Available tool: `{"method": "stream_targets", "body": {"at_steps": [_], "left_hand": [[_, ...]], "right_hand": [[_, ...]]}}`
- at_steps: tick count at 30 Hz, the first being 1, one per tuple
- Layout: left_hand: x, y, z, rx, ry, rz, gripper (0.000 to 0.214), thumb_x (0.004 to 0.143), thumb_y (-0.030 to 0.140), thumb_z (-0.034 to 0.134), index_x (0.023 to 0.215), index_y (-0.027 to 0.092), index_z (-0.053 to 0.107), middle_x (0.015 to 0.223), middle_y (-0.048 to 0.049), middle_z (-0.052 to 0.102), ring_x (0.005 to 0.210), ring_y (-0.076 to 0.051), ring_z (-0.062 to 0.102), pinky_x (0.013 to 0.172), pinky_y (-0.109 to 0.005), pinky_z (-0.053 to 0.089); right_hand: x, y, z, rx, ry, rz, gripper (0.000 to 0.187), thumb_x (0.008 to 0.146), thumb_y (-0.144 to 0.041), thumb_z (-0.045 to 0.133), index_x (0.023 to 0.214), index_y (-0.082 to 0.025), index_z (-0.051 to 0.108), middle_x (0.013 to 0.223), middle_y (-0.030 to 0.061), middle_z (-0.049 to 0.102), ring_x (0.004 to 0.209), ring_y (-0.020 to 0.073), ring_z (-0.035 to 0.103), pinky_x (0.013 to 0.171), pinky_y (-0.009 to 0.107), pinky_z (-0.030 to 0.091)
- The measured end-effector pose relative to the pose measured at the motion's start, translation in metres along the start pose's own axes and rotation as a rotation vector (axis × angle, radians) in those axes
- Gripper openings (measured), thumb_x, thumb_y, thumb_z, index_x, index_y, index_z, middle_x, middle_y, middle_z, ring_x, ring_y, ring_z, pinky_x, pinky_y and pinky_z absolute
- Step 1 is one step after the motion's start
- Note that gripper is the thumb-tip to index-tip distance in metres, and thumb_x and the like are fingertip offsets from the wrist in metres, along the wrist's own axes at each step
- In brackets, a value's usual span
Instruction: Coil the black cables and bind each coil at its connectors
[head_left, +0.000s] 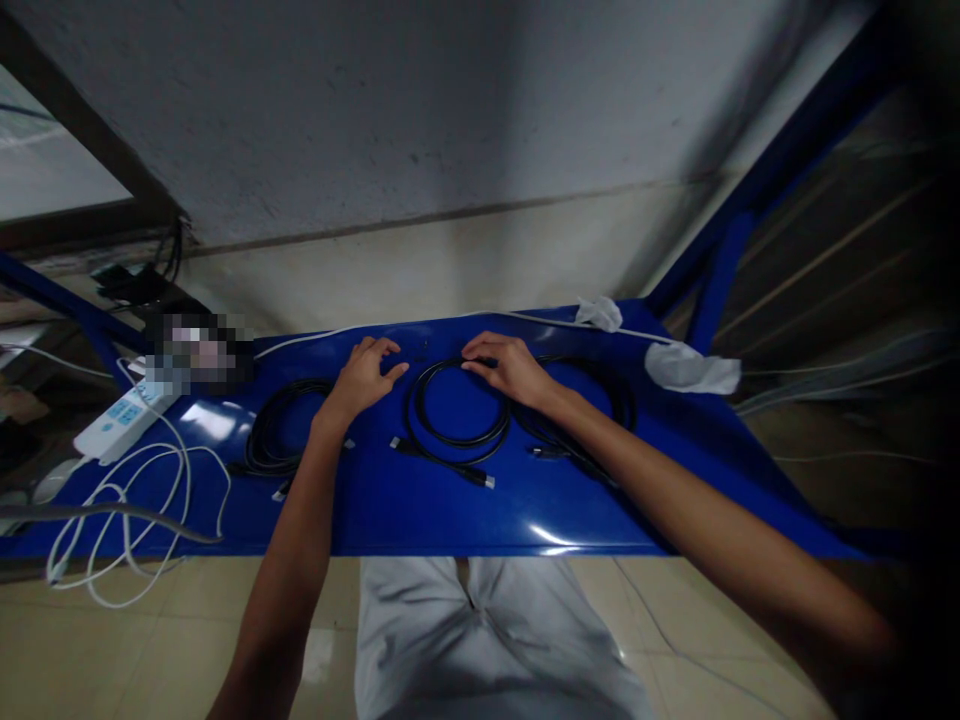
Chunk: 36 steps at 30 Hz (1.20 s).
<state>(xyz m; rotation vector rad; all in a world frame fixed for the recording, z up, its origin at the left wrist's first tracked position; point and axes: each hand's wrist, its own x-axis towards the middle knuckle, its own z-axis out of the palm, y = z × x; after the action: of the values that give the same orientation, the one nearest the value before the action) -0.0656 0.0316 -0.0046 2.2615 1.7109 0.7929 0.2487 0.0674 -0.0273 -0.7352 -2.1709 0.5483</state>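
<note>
A black cable (pixel 424 440), wound into a loose ring, lies in the middle of the blue tabletop. Its two metal-tipped plugs (pixel 478 477) point outward at the near side of the ring. My right hand (pixel 514 370) is at the ring's far edge, thumb and fingers closed around the cable there. Left of the ring, my left hand (pixel 366 378) hovers with fingers apart and nothing in them. A second black coil (pixel 259 435) lies left of my left forearm, which partly covers it. Beneath my right forearm is a third black coil (pixel 622 390), partly hidden.
On the left sit a white power strip (pixel 124 420) and a tangled white cord (pixel 124 500) hanging over the front edge. Crumpled white wrapping (pixel 694 368) is at the right edge. A white cable (pixel 360 328) runs along the back, before the wall (pixel 420 270). Blue frame bars (pixel 724 270) rise at the sides.
</note>
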Motion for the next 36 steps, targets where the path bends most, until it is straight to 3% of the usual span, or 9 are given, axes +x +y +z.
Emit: {"method": "stream_targets", "body": {"at_steps": [10,15,18,22,28,31,34,36], "left_hand": [[0.004,-0.001,-0.01,-0.118,-0.184,-0.035,0.019,0.094,0.039,0.074,0.098,0.021,0.074,0.101,-0.0089,0.075,0.087,-0.023,0.067,0.086,-0.04,0.058],[0.004,0.003,-0.017,-0.197,-0.252,-0.059,0.029,0.096,0.049,0.071,0.096,0.021,0.076,0.096,-0.0084,0.077,0.085,-0.022,0.069,0.079,-0.036,0.057],[0.001,0.002,-0.022,-0.218,-0.295,-0.061,0.034,0.088,0.053,0.08,0.101,0.021,0.078,0.104,-0.0086,0.078,0.091,-0.024,0.071,0.084,-0.039,0.058],[-0.003,0.0,-0.027,-0.288,-0.364,-0.064,0.036,0.082,0.051,0.086,0.104,0.023,0.08,0.111,-0.008,0.078,0.098,-0.025,0.073,0.089,-0.04,0.06],[-0.002,-0.001,-0.028,-0.403,-0.424,-0.087,0.032,0.082,0.045,0.086,0.102,0.021,0.08,0.106,-0.0084,0.08,0.095,-0.024,0.074,0.091,-0.042,0.062],[-0.002,-0.003,-0.028,-0.411,-0.417,-0.108,0.034,0.08,0.044,0.087,0.104,0.02,0.08,0.105,-0.0084,0.08,0.095,-0.024,0.074,0.09,-0.041,0.062],[-0.003,-0.004,-0.027,-0.375,-0.408,-0.103,0.035,0.081,0.042,0.087,0.108,0.021,0.08,0.106,-0.0078,0.08,0.096,-0.023,0.073,0.091,-0.041,0.061],[-0.003,-0.003,-0.027,-0.332,-0.405,-0.091,0.032,0.082,0.04,0.086,0.108,0.023,0.081,0.107,-0.0069,0.079,0.098,-0.024,0.072,0.09,-0.04,0.06]], "right_hand": [[0.021,0.026,-0.001,-0.086,-0.126,-0.058,0.019,0.105,-0.026,0.065,0.11,-0.021,0.083,0.121,0.0116,0.075,0.108,0.0247,0.072,0.103,0.045,0.059],[0.04,0.033,-0.008,-0.166,-0.224,-0.075,0.017,0.103,-0.022,0.066,0.106,-0.019,0.083,0.12,0.012,0.075,0.109,0.0251,0.072,0.104,0.043,0.057],[0.04,0.019,-0.017,-0.217,-0.215,-0.052,0.02,0.104,-0.03,0.07,0.113,-0.018,0.082,0.129,0.0146,0.072,0.114,0.0282,0.071,0.107,0.046,0.056],[0.022,-0.023,-0.027,-0.157,-0.183,-0.067,0.04,0.104,-0.053,0.071,0.124,-0.02,0.079,0.129,0.0146,0.072,0.12,0.0304,0.07,0.111,0.048,0.054],[-0.005,-0.071,-0.013,-0.097,-0.414,-0.114,0.061,0.076,-0.067,0.094,0.113,-0.021,0.076,0.11,0.0101,0.075,0.099,0.0289,0.071,0.094,0.043,0.056],[-0.01,-0.074,-0.003,-0.124,-0.48,-0.159,0.049,0.081,-0.056,0.094,0.107,-0.021,0.073,0.103,0.008,0.073,0.093,0.0271,0.069,0.093,0.042,0.053],[-0.016,-0.071,-0.002,-0.092,-0.497,-0.176,0.022,0.093,-0.034,0.083,0.108,-0.02,0.073,0.103,0.0071,0.073,0.095,0.0259,0.069,0.096,0.042,0.052],[-0.02,-0.07,-0.004,-0.068,-0.491,-0.181,0.016,0.098,-0.025,0.074,0.114,-0.02,0.074,0.108,0.0081,0.075,0.101,0.0263,0.07,0.099,0.043,0.051]]}}
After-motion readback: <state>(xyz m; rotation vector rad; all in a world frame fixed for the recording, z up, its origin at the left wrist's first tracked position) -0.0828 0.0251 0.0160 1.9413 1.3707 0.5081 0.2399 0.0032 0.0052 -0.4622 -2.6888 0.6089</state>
